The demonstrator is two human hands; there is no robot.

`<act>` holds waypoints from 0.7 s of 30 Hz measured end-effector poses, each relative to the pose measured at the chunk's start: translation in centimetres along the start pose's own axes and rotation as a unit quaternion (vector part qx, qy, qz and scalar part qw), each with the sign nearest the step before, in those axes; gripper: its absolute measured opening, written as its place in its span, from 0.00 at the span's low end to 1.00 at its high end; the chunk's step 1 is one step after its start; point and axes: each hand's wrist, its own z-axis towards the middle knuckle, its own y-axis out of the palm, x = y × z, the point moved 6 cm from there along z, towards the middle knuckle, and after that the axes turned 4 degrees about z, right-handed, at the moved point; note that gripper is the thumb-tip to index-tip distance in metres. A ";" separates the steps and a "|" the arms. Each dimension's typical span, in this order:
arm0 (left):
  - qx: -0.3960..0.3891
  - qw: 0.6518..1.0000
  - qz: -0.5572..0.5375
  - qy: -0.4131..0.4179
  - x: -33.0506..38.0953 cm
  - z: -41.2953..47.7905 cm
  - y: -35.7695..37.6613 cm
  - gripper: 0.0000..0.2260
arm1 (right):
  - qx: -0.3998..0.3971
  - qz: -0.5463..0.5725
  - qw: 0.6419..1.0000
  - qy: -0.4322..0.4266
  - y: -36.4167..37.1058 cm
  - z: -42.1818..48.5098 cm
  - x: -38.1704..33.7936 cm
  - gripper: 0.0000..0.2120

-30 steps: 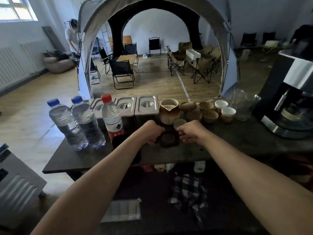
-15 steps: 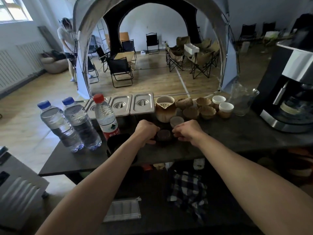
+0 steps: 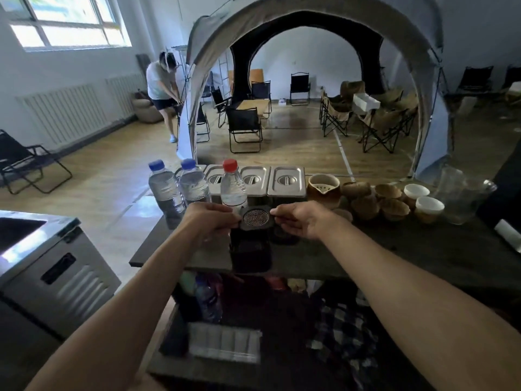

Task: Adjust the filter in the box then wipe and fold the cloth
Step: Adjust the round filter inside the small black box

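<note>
Room: wooden floor, arched tent [image 3: 310, 29], folding chairs inside it
Desk [image 3: 394, 249]: dark top; three water bottles at its left end, steel lidded pans behind, brown cups and a clear jug toward the right
Box [image 3: 249, 253]: dark, open, at the near edge of the desk, directly below the filter
Filter [image 3: 256, 218]: dark square frame with round perforated centre, held level above the box
Left hand [image 3: 210, 218]: grip pinching the filter's left edge
Right hand [image 3: 301, 220]: grip pinching the filter's right edge
</note>
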 end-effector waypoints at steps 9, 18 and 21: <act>0.019 0.998 0.051 -0.030 -3.8 1.0 -1.7 0.10 | 0.028 -0.023 0.999 0.031 1.9 1.0 3.3 0.04; 0.002 0.995 0.048 -0.092 -7.3 2.7 -1.1 0.10 | 0.070 -0.083 0.993 0.052 1.0 0.7 4.3 0.09; -0.043 0.989 0.047 -0.133 -8.7 3.5 -0.8 0.12 | 0.106 -0.085 0.990 0.038 0.7 0.9 4.7 0.10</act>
